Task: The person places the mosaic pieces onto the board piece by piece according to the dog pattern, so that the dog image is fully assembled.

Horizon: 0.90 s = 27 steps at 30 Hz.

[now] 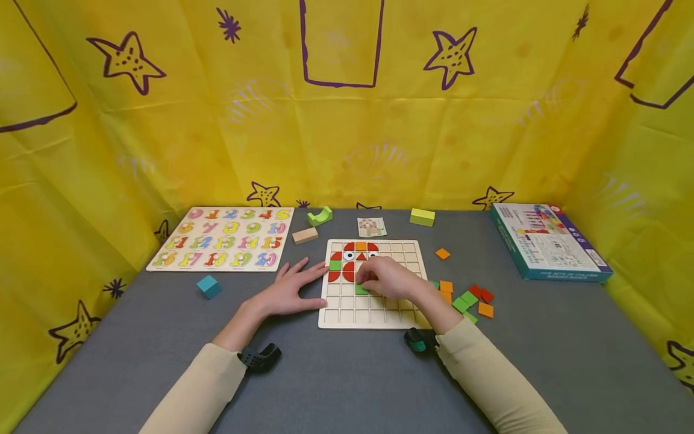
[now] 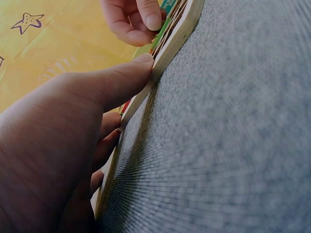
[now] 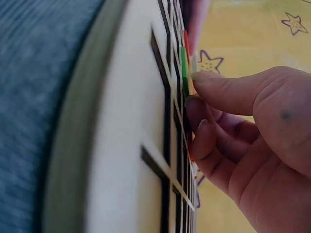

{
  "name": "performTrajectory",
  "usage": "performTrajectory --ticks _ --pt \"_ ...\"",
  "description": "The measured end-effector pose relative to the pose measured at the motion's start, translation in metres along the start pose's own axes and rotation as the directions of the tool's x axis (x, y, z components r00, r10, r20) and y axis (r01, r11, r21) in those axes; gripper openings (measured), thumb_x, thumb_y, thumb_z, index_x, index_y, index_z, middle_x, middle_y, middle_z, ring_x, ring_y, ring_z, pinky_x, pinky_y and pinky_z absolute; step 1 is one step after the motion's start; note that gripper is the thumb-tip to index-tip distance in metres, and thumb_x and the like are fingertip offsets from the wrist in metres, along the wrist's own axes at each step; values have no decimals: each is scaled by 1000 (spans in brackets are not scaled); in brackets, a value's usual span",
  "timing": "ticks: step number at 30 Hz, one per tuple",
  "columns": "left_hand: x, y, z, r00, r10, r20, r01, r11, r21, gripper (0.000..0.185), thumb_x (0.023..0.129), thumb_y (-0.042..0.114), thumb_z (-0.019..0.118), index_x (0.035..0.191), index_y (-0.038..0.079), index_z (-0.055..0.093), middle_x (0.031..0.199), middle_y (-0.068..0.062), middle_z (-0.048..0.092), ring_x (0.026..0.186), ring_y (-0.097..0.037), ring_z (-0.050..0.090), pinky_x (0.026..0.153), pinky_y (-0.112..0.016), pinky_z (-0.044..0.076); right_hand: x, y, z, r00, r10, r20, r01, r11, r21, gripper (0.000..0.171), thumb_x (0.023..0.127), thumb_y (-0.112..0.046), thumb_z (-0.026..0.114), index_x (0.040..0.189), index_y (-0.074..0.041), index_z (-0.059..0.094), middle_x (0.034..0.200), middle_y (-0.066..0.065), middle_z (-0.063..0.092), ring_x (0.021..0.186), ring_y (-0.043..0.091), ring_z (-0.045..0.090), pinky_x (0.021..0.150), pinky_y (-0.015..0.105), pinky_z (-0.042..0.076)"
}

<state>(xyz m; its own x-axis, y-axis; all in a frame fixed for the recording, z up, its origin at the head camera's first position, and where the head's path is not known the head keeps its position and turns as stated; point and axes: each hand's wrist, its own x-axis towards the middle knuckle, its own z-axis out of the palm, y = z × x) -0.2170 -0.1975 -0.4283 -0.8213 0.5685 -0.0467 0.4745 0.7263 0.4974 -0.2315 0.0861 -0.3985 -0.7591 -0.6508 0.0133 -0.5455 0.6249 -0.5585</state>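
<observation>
A wooden grid board (image 1: 347,316) lies on the grey table, its upper left cells filled with red, orange, green and eye-patterned tiles. My left hand (image 1: 293,290) rests at the board's left side, fingers spread, thumb and fingertips along the edge. In the left wrist view, the thumb (image 2: 121,80) touches the board's rim. My right hand (image 1: 391,278) is over the middle of the grid with its fingers curled. It pinches a green square tile (image 1: 361,290) at the board's surface, just below the red tiles. The right wrist view shows the thumb against this green tile (image 3: 184,70).
Loose green tiles (image 1: 465,301), with orange and red ones, lie right of the board. A picture card (image 1: 371,227) and several blocks, including a blue one (image 1: 209,287), lie around it. A number puzzle (image 1: 217,244) sits left, a flat box (image 1: 553,244) right.
</observation>
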Motion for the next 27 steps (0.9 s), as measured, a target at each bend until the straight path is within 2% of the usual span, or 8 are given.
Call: performTrajectory --ticks 5,10,19,27 --pt "2 1 0 1000 4 2 -4 1000 -1 82 91 59 66 158 18 39 163 0 31 152 -37 7 114 -66 -4 -2 2 -1 1000 -18 9 18 1000 -9 6 93 -6 73 97 -10 75 89 -5 65 83 14 58 81 32 51" --pt "3 1 0 1000 14 0 -14 1000 10 82 91 59 65 158 18 39 163 0 31 152 -37 7 115 -66 -3 -4 6 -6 1000 -21 18 20 999 37 8 93 -7 73 100 -10 73 90 -6 66 82 13 58 79 31 51" --pt "1 -1 -1 1000 22 -11 -22 1000 11 83 90 60 65 157 19 39 163 0 31 152 -38 7 114 -66 -3 -15 10 -22 999 44 10 -44 995 87 15 93 -11 75 107 -8 71 94 -4 65 87 16 59 81 35 50" --pt "0 -2 1 1000 20 -12 -20 1000 3 84 90 62 65 157 19 40 163 0 32 152 -38 8 114 -66 -3 -38 33 -32 995 99 -30 -96 992 82 19 93 -12 74 112 -8 71 97 -2 66 85 16 59 78 34 51"
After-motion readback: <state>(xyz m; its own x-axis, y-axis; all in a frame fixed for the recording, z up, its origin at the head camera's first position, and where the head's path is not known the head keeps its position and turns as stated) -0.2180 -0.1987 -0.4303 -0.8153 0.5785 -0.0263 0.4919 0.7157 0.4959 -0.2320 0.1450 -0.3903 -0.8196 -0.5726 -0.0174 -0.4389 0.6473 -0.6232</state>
